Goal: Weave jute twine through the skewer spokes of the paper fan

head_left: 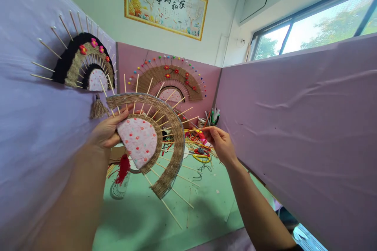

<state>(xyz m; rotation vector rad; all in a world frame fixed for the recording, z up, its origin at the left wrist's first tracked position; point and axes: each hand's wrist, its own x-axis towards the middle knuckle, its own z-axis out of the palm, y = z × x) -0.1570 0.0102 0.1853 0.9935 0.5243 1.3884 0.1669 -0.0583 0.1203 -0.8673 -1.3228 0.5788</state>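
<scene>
A fan-shaped craft (176, 141) of woven twine bands and thin sticks is held up over the green table. Its half-round centre (140, 141) is white cloth with small red flowers. My left hand (110, 128) grips it at the upper left edge, thumb and fingers on the inner band. On the right, my right hand (219, 141) pinches the tip of one stick that sticks out past the outer band. A red tassel (123, 168) hangs below the white centre.
The green table (206, 208) bears a pile of coloured cords (203, 147), loose sticks and a clear protractor (118, 190). A black-and-tan fan (88, 60) hangs on the left panel, another fan (147, 80) on the back panel. A purple panel (294, 125) stands right.
</scene>
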